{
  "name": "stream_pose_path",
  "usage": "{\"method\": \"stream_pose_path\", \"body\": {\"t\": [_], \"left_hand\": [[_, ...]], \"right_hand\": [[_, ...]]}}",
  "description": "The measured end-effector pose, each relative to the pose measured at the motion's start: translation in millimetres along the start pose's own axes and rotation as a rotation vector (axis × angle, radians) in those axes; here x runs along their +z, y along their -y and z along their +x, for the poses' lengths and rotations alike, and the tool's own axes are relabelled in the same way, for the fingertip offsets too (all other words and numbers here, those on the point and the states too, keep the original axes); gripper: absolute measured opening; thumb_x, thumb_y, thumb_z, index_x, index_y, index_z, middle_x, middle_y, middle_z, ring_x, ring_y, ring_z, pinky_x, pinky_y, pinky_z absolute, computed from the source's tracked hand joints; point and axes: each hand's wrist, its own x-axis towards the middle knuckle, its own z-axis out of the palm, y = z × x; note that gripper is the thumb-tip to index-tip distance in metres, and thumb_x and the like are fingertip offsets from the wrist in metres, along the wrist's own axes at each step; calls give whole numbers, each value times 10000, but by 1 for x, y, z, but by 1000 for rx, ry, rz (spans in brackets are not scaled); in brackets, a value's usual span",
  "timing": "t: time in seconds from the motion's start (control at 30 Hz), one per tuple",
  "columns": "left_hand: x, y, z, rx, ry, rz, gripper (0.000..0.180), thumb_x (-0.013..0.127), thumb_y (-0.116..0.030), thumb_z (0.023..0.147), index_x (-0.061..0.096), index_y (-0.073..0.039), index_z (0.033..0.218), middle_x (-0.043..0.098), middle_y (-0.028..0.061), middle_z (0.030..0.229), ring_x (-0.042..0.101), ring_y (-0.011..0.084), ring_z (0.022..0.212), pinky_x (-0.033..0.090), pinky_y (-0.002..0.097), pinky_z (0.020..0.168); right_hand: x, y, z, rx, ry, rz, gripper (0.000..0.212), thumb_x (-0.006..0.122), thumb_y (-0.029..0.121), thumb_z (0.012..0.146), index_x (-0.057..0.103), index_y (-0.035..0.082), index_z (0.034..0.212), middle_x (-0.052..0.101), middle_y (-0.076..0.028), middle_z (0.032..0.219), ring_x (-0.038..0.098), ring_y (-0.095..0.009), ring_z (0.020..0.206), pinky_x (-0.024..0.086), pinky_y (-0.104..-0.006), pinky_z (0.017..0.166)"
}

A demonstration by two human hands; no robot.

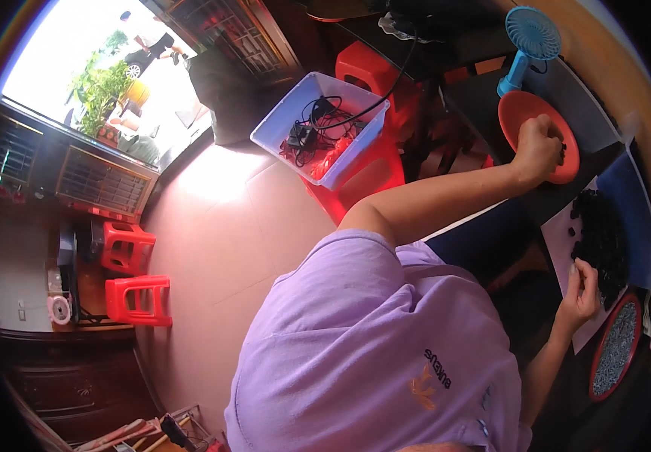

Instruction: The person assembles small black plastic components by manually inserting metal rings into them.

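My left hand (540,153) is over an orange-red round dish (520,113), its fingers curled down and pinched together. A bit of something small and dark shows by the fingertips, too small to name. Lower down, my right hand (582,292) is at the near edge of a heap of small black pieces (600,241). Its thumb and fingers are bent toward each other, and what lies between them is too small to make out. The heap lies on a pale sheet (557,239) beside a blue panel (637,215).
A light blue handheld fan (533,34) stands beyond the dish. Near my right forearm is a red-rimmed round tray (616,348) of small grey pieces. A white bin (276,135) with cables sits on a red stool (356,177). More red stools (137,300) stand across the floor.
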Motion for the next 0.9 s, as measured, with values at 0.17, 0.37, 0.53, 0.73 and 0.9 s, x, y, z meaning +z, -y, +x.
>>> {"method": "stream_pose_path", "body": {"t": [0.17, 0.37, 0.53, 0.73, 0.9], "left_hand": [[-13, 29, 31, 505, -190, 842, 92, 659, -70, 734, 636, 4, 783, 663, 204, 788, 665, 388, 767, 522, 480, 711], [-6, 38, 13, 805, -200, 968, 129, 650, -71, 691, 604, -21, 801, 557, 186, 891, 574, 381, 823, 479, 498, 648], [14, 19, -41, 1155, 46, 610, 206, 635, -20, 603, 515, -49, 768, 491, 128, 781, 535, 338, 672, 438, 436, 535], [28, 72, -82, 995, 320, 644, 177, 680, -117, 640, 550, -52, 739, 520, 115, 791, 562, 325, 725, 465, 429, 580], [36, 75, -83, 1005, 385, 664, 212, 683, -169, 580, 572, -71, 732, 530, 113, 819, 567, 317, 775, 474, 427, 622]], "right_hand": [[-1, -11, -1, 29, 10, 23, 117, 621, -25, 934, 689, -15, 1028, 702, -58, 909, 668, -147, 821, 540, -259, 712], [1, -15, -2, 28, 26, 18, 119, 606, -33, 940, 687, -11, 1024, 705, -63, 929, 671, -150, 841, 539, -256, 718], [2, -8, -2, 9, 1, -3, 100, 617, -43, 914, 674, -16, 991, 695, -89, 901, 674, -198, 805, 528, -297, 699], [5, -1, -2, 21, -14, 28, 105, 608, -53, 902, 667, -21, 983, 688, -96, 891, 669, -216, 805, 524, -314, 726], [1, -23, -19, 72, -92, 93, 137, 609, -78, 884, 682, -15, 981, 684, -101, 888, 664, -215, 805, 526, -311, 754]]}}
